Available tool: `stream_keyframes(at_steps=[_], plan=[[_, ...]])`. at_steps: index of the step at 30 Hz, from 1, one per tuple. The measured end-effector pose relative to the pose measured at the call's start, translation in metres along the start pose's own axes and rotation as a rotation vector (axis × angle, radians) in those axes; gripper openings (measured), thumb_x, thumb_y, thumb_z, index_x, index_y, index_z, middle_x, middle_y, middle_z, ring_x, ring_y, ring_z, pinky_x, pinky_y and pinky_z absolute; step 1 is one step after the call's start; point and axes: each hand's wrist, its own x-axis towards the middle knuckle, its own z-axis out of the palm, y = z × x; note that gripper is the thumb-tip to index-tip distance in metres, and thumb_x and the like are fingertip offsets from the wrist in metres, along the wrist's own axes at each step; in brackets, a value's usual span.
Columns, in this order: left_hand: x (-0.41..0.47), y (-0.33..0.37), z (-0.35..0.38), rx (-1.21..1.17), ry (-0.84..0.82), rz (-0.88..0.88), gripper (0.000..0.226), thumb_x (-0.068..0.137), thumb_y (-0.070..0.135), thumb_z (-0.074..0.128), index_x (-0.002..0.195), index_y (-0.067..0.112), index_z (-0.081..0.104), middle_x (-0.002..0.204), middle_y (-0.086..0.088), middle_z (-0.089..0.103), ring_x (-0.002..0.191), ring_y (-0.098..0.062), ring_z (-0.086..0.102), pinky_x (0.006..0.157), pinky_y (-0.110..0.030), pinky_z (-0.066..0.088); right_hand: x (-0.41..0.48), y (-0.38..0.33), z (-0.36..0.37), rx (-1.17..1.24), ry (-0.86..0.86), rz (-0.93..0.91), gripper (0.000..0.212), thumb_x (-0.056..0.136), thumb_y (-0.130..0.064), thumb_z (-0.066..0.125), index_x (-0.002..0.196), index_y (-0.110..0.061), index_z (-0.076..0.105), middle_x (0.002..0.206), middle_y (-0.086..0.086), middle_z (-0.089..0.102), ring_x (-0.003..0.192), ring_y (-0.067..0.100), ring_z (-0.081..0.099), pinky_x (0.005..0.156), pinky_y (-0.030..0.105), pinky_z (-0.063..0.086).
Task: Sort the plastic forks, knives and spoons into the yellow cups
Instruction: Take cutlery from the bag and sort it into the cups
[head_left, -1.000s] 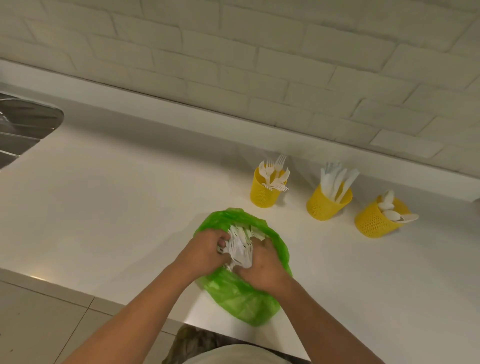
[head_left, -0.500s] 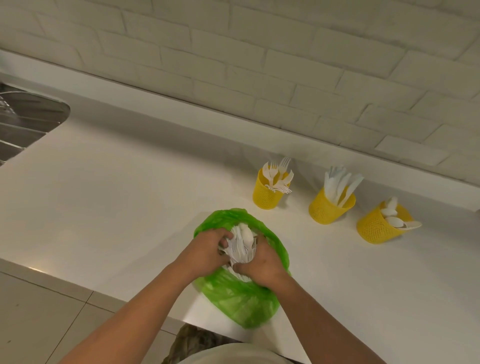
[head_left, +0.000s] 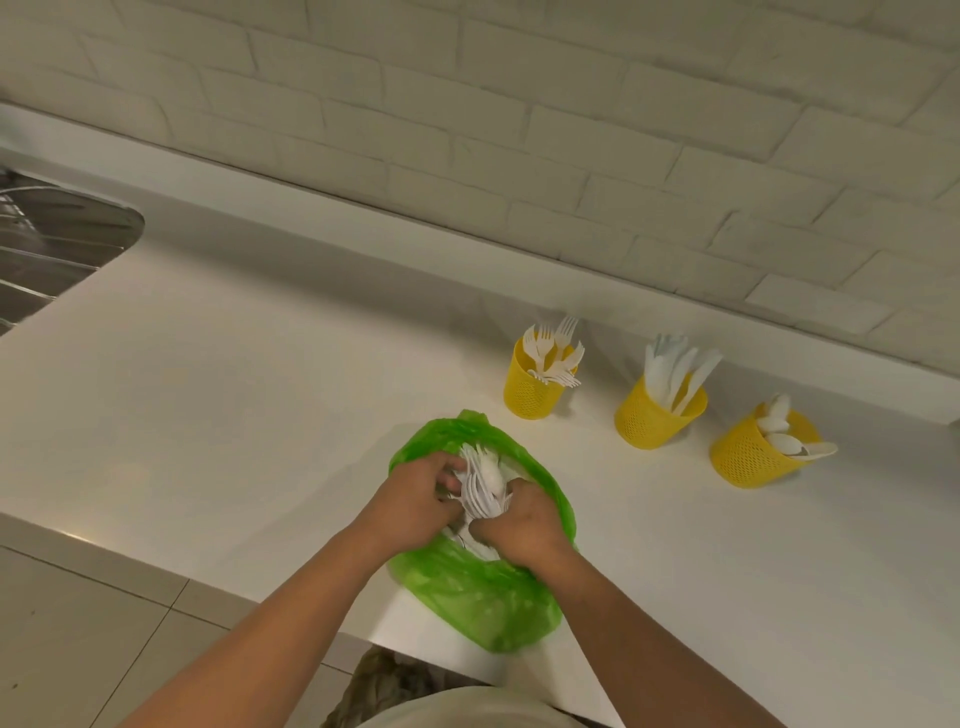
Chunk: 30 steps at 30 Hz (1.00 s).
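A green plastic bag lies on the white counter near its front edge. Above the bag's mouth, my left hand and my right hand both grip a bundle of white plastic cutlery. Three yellow perforated cups stand in a row behind the bag: the left cup holds forks, the middle cup holds knives, and the right cup, tilted, holds spoons.
A steel sink drainer is set into the counter at the far left. A white brick wall and a low ledge run behind the cups. The counter's front edge drops to a tiled floor.
Both hands have gathered the loose cutlery into a tighter bundle and lifted it slightly above the bag. The camera view has shifted a little.
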Motion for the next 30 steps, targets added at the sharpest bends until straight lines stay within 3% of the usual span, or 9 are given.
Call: stream_keyframes(at_steps=[2, 9, 11, 13, 17, 19, 22, 26, 30], plan=[[-0.001, 0.0, 0.0, -0.004, 0.002, 0.004, 0.053, 0.088, 0.013, 0.075, 0.137, 0.023, 0.059, 0.108, 0.009, 0.068, 0.086, -0.005, 0.065, 0.072, -0.008, 0.048, -0.003, 0.001, 0.0, 0.015, 0.046, -0.03, 0.038, 0.078, -0.025, 0.081, 0.11, -0.012, 0.065, 0.092, -0.006, 0.063, 0.083, 0.012, 0.059, 0.051, 0.007, 0.034], [-0.006, 0.002, 0.003, 0.006, -0.03, 0.005, 0.052, 0.092, 0.015, 0.071, 0.141, 0.025, 0.057, 0.116, 0.01, 0.067, 0.101, -0.011, 0.068, 0.089, -0.019, 0.053, -0.008, 0.004, -0.005, -0.005, 0.074, -0.111, 0.026, 0.079, -0.021, 0.078, 0.102, -0.016, 0.066, 0.09, -0.007, 0.065, 0.082, 0.012, 0.06, 0.055, 0.01, 0.037], [-0.006, 0.005, 0.003, 0.002, -0.027, 0.005, 0.053, 0.092, 0.015, 0.07, 0.142, 0.025, 0.055, 0.116, 0.01, 0.066, 0.1, -0.011, 0.068, 0.083, -0.013, 0.051, -0.008, 0.004, -0.008, -0.025, 0.068, -0.103, 0.033, 0.079, -0.021, 0.079, 0.108, -0.014, 0.067, 0.095, -0.004, 0.067, 0.083, 0.013, 0.06, 0.064, 0.017, 0.04], [-0.008, 0.009, 0.002, -0.016, -0.001, -0.007, 0.058, 0.091, 0.014, 0.07, 0.143, 0.029, 0.049, 0.113, 0.01, 0.065, 0.091, -0.01, 0.069, 0.073, -0.01, 0.051, -0.009, 0.004, -0.013, -0.054, 0.038, -0.113, 0.034, 0.078, -0.021, 0.078, 0.11, -0.014, 0.068, 0.096, -0.005, 0.067, 0.084, 0.013, 0.059, 0.061, 0.015, 0.039], [-0.005, 0.011, 0.0, -0.084, 0.08, -0.038, 0.07, 0.09, 0.008, 0.065, 0.151, 0.028, 0.036, 0.099, 0.004, 0.072, 0.075, -0.016, 0.074, 0.078, -0.037, 0.062, -0.011, 0.006, -0.027, -0.111, -0.061, -0.161, 0.032, 0.076, -0.022, 0.077, 0.107, -0.019, 0.068, 0.096, -0.006, 0.069, 0.084, 0.012, 0.062, 0.057, 0.01, 0.039], [-0.002, 0.009, -0.002, -0.098, 0.095, -0.052, 0.064, 0.092, 0.007, 0.06, 0.15, 0.025, 0.04, 0.096, 0.001, 0.073, 0.075, -0.018, 0.076, 0.081, -0.046, 0.063, -0.013, 0.009, -0.031, -0.103, -0.101, -0.173, 0.03, 0.073, -0.021, 0.078, 0.102, -0.02, 0.07, 0.092, -0.007, 0.071, 0.085, 0.014, 0.066, 0.061, 0.015, 0.044], [0.002, 0.007, -0.008, -0.079, 0.107, -0.069, 0.049, 0.091, 0.006, 0.057, 0.138, 0.022, 0.057, 0.099, 0.0, 0.076, 0.081, -0.018, 0.076, 0.087, -0.046, 0.061, -0.019, 0.015, -0.036, -0.035, -0.167, -0.191, 0.027, 0.07, -0.02, 0.078, 0.096, -0.025, 0.072, 0.088, -0.009, 0.073, 0.084, 0.009, 0.069, 0.068, 0.021, 0.052], [0.004, 0.012, -0.012, -0.212, 0.132, -0.127, 0.032, 0.094, 0.008, 0.058, 0.122, 0.02, 0.069, 0.09, 0.002, 0.079, 0.078, -0.016, 0.077, 0.087, -0.045, 0.062, -0.03, 0.016, -0.044, 0.036, -0.193, -0.229, 0.023, 0.072, -0.017, 0.078, 0.083, -0.034, 0.068, 0.076, -0.017, 0.071, 0.071, -0.005, 0.065, 0.063, 0.014, 0.046], [0.0, 0.018, -0.014, -0.115, 0.132, -0.141, 0.047, 0.084, 0.027, 0.058, 0.131, 0.031, 0.059, 0.103, 0.007, 0.072, 0.093, -0.022, 0.073, 0.089, -0.046, 0.06, -0.037, 0.014, -0.056, -0.005, -0.246, -0.268, 0.025, 0.074, -0.023, 0.078, 0.083, -0.04, 0.062, 0.076, -0.014, 0.067, 0.069, -0.003, 0.062, 0.06, 0.012, 0.043]])
